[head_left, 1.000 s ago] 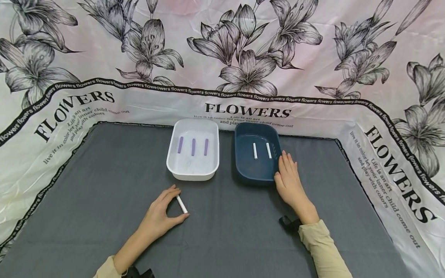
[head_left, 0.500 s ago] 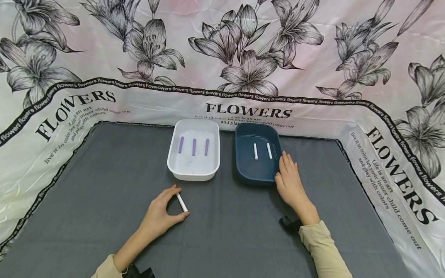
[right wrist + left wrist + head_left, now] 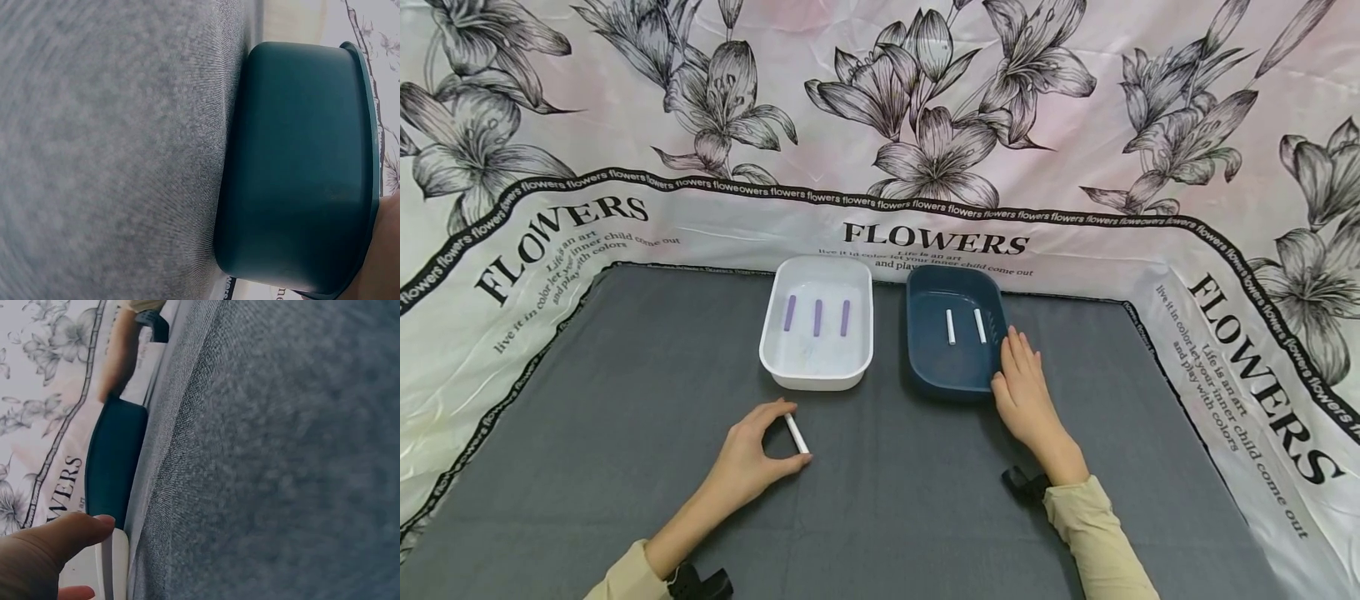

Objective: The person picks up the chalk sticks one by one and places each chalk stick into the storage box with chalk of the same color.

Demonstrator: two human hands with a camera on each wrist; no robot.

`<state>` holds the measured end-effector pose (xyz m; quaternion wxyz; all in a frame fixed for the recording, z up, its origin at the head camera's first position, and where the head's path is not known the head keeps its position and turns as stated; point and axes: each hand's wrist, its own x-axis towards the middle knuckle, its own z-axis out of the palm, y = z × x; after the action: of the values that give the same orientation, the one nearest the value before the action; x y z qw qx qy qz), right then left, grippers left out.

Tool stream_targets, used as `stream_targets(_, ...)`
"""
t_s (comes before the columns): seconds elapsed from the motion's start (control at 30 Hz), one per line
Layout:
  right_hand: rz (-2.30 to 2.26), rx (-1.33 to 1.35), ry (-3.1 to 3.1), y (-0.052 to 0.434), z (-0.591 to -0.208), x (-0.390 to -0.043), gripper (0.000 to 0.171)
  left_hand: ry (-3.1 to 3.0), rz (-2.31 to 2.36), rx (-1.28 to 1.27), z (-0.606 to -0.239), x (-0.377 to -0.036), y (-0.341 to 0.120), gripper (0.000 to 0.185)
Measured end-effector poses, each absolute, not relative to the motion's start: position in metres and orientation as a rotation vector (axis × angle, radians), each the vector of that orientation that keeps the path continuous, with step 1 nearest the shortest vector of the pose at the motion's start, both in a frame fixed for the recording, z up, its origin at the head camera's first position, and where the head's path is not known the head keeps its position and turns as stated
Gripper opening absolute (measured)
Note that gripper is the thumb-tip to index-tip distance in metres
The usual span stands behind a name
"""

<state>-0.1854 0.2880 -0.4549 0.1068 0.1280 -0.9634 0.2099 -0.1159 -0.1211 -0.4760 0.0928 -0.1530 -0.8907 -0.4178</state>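
Between the thumb and fingertips of my left hand [image 3: 748, 450], a white stick of chalk [image 3: 797, 434] is pinched by its ends, in front of the white tray. That white tray [image 3: 816, 374] has three purple chalk sticks [image 3: 817, 317] lying side by side in it. To its right, the dark blue tray [image 3: 951, 371] contains two white chalk sticks [image 3: 951, 327]. My right hand [image 3: 1025, 396] rests with straight fingers along the right side of the blue tray. In the right wrist view, the outer wall of the blue tray [image 3: 300, 169] takes up much of the picture.
A grey cloth [image 3: 880, 517] covers the work surface beneath both trays. Around it runs a pale border with black lettering [image 3: 936, 239] and flower drawings. A dark wrist strap [image 3: 1026, 483] sits on the right wrist, with another strap [image 3: 700, 582] at the left one.
My left hand has shifted very slightly right and away from me, with the chalk still pinched. The right hand and both trays stay in place.
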Motion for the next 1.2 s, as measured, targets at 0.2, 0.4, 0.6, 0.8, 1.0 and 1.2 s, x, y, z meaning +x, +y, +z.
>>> stream_targets(0.2,0.634,0.386,-2.84,0.289,-0.454,-0.186,0.057,-2.632,-1.25,-0.466,-0.471,-0.117,-0.114,0.066)
stream_targets(0.4,0.646,0.385,-2.837,0.288,-0.453,-0.187,0.057,-2.635,-1.27,-0.478,-0.469,-0.118,-0.104,0.068)
stream_targets(0.6,0.653,0.383,-2.84,0.288,-0.454,-0.187,0.057,-2.629,-1.297,-0.503,-0.466,-0.12,-0.096,0.069)
stream_targets(0.8,0.652,0.377,-2.84,0.288,-0.452,-0.188,0.057,-2.595,-1.308,-0.552,-0.462,-0.125,-0.085,0.068)
stream_targets(1.0,0.676,0.376,-2.844,0.287,-0.452,-0.188,0.057,-2.538,-1.322,-0.604,-0.457,-0.128,-0.073,0.069)
stream_targets(1.2,0.678,0.378,-2.836,0.287,-0.454,-0.187,0.057,-2.564,-1.358,-0.608,-0.451,-0.129,-0.063,0.07)
